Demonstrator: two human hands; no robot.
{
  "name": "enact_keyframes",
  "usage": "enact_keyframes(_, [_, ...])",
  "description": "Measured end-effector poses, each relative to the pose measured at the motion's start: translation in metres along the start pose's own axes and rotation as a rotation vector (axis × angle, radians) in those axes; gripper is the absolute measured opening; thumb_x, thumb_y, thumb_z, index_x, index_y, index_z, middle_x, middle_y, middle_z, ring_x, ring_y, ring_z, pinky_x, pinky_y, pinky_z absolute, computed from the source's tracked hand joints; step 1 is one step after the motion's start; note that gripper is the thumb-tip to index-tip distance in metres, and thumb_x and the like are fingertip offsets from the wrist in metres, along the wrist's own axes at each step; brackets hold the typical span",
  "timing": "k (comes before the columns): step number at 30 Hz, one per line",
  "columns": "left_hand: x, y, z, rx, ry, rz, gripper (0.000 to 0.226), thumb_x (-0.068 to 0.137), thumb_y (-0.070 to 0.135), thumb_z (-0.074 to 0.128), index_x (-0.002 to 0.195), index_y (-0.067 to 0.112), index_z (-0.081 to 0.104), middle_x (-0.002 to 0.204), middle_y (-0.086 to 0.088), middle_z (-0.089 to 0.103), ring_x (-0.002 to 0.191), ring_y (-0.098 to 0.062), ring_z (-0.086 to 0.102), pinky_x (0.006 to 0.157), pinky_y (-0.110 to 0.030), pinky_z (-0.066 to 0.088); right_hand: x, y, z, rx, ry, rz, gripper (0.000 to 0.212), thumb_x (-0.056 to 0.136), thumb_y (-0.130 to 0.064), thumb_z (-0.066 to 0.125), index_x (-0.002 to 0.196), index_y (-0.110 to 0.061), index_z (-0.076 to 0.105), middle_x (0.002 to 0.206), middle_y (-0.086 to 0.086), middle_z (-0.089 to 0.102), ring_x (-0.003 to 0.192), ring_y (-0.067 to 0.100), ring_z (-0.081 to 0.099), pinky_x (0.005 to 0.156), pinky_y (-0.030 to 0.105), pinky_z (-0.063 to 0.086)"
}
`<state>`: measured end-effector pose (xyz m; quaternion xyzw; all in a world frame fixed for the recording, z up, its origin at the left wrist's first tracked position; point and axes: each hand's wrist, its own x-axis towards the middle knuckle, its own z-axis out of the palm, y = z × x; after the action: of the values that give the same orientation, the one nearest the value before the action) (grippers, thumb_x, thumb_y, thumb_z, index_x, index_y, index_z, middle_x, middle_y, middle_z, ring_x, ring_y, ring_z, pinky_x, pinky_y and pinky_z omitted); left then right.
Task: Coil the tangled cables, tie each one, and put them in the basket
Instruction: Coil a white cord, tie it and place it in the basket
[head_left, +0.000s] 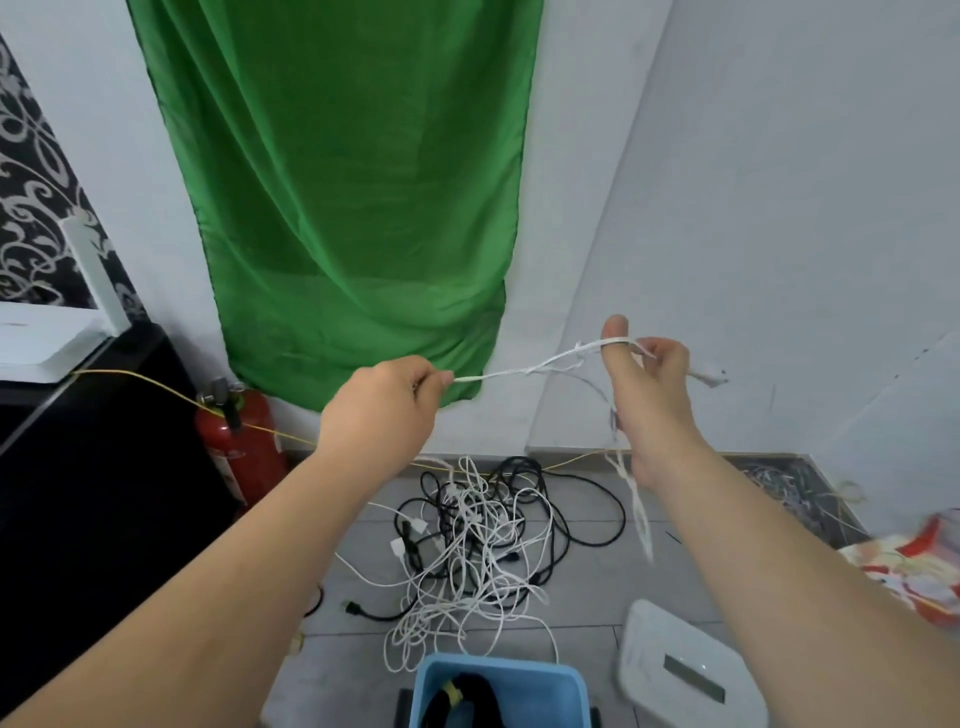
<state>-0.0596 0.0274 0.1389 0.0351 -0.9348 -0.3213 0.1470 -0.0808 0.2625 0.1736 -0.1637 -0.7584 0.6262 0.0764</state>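
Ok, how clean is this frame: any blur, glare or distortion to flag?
Head view: fisheye bends the wall edges and stretches both forearms; the white cable between left hand and right hand is fairly readable, its tail motion-blurred; light is flat, no glare; the pile reads clearly.

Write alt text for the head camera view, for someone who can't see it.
The left hand pinches a white cable, taut across to the right hand, where it wraps the thumb. Below, black and white cables lie tangled on the floor beyond a blue basket.
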Motion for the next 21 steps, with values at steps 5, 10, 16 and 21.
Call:
enact_keyframes(5, [-0.008, -0.004, 0.001, -0.218, -0.217, -0.084, 0.031, 0.103, 0.041, 0.054, 0.087, 0.017, 0.065, 0.068, -0.002, 0.069, 0.065, -0.025, 0.067, 0.061, -0.035, 0.056, -0.003, -0.001, -0.004, -0.012, -0.186, 0.078, 0.087, 0.071, -0.086, 0.063, 0.120, -0.015, 0.059, 0.132, 0.007, 0.060, 0.123, 0.028, 0.057, 0.108, 0.055, 0.046])
enact_keyframes(10, [-0.023, 0.030, 0.001, -0.845, -0.652, -0.239, 0.037, 0.099, 0.045, 0.063, 0.111, 0.010, 0.067, 0.086, -0.010, 0.072, 0.068, -0.024, 0.067, 0.067, -0.034, 0.057, -0.009, -0.004, 0.003, -0.032, -0.289, 0.086, 0.088, 0.064, -0.089, 0.060, 0.110, -0.014, 0.065, 0.133, 0.011, 0.064, 0.131, 0.034, 0.054, 0.111, 0.056, 0.040])
enact_keyframes(16, [-0.028, 0.050, 0.017, -0.590, -0.513, -0.064, 0.025, 0.095, 0.039, 0.071, 0.091, 0.015, 0.077, 0.046, 0.016, 0.042, 0.042, -0.004, 0.035, 0.047, -0.017, 0.032, -0.001, 0.005, 0.004, -0.172, -0.267, 0.151, 0.071, 0.098, -0.074, 0.033, 0.098, -0.012, 0.068, 0.091, 0.010, 0.079, 0.097, 0.028, 0.073, 0.087, 0.042, 0.049])
enact_keyframes(21, [-0.002, 0.014, 0.001, 0.023, -0.358, -0.011, 0.037, 0.099, 0.044, 0.061, 0.075, 0.018, 0.069, 0.056, 0.005, 0.063, 0.045, -0.013, 0.048, 0.049, -0.022, 0.036, 0.013, 0.051, -0.022, -0.357, -0.086, 0.359, 0.051, 0.105, -0.054, 0.026, 0.108, -0.013, 0.055, 0.091, 0.015, 0.069, 0.072, 0.028, 0.061, 0.077, 0.040, 0.046])
